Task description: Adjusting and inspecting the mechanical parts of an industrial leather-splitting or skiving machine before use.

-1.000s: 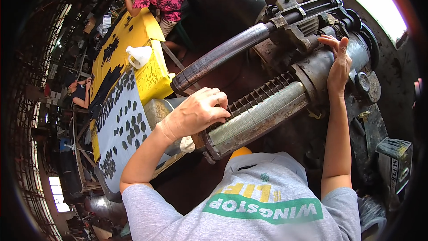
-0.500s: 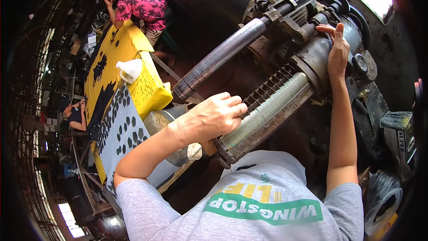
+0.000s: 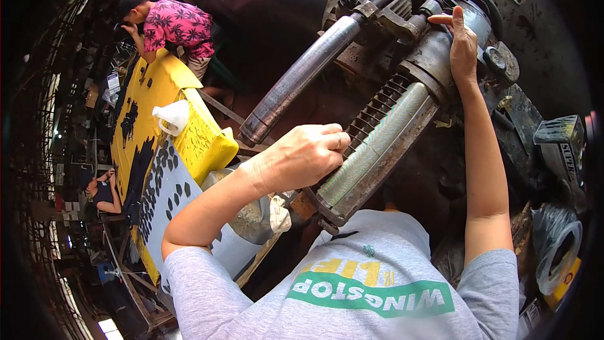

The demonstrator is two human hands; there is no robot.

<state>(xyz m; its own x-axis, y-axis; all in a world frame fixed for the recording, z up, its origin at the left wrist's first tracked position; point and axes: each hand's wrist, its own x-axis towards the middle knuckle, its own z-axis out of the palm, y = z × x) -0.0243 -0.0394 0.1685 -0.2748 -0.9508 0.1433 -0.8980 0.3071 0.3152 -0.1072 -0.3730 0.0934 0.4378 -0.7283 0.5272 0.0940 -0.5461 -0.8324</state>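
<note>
A metal machine slants away from me, its long drum (image 3: pixel 402 141) bearing a pale green, finely patterned covering. Along the drum's far-left side runs a row of dark, evenly spaced ribs (image 3: pixel 385 96). My left hand (image 3: pixel 302 157) is at the near end of the ribs, fingers curled in and closed; their tips are hidden, so anything in them cannot be made out. Against the grey collar (image 3: pixel 428 60) at the drum's far end rests my right hand (image 3: pixel 464 47), fingers apart and holding nothing. A smooth steel roller (image 3: pixel 302 79) juts out beside the drum.
Gears (image 3: pixel 481 0) and a motor crowd the machine's far end. At left, a yellow-covered table (image 3: pixel 189 79) carries a white jug (image 3: pixel 173 116) and dark cut pieces on a pale sheet. Two people are beyond it. A dark bag (image 3: pixel 563 141) lies at right.
The view has shifted, so the machine and table sit a little further left. My left hand stays curled by the ribs, and my right hand remains on the collar.
</note>
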